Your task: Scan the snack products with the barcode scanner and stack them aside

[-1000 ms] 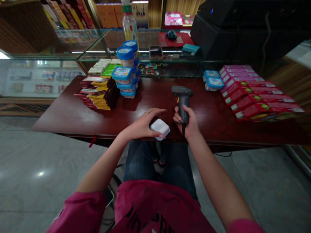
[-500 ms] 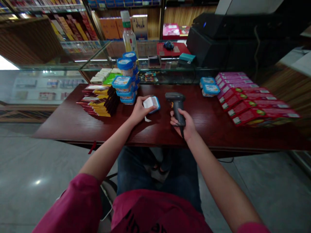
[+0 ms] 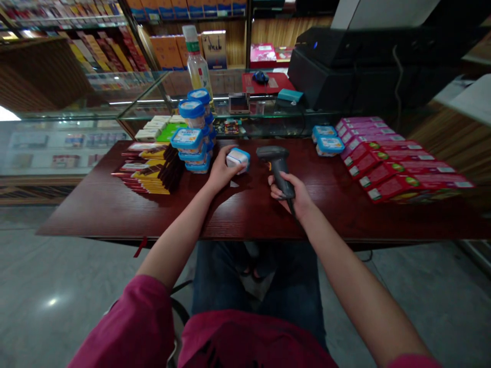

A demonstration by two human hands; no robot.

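Observation:
My left hand (image 3: 223, 171) grips a small plastic tub (image 3: 238, 160) with a blue lid, just above the dark red wooden table (image 3: 245, 220). The tub is tilted, and a pale side of it faces up toward me. My right hand (image 3: 290, 191) is wrapped round the handle of a dark grey barcode scanner (image 3: 276, 163). The scanner's head points left toward the tub, with a gap between the two. Stacked blue-lidded tubs (image 3: 188, 138) stand just left of my left hand.
Yellow-and-red packets (image 3: 151, 168) lie piled at the left. Two more blue-lidded tubs (image 3: 329, 145) sit at the right beside pink and red boxes (image 3: 406, 174). Behind the table are a glass display case (image 3: 276, 120), a clear bottle (image 3: 197, 66) and a black machine (image 3: 330, 76).
My left hand has turned the tub, so its pale underside no longer faces me as fully. The scanner stays in my right hand, almost unmoved. The view has shifted slightly.

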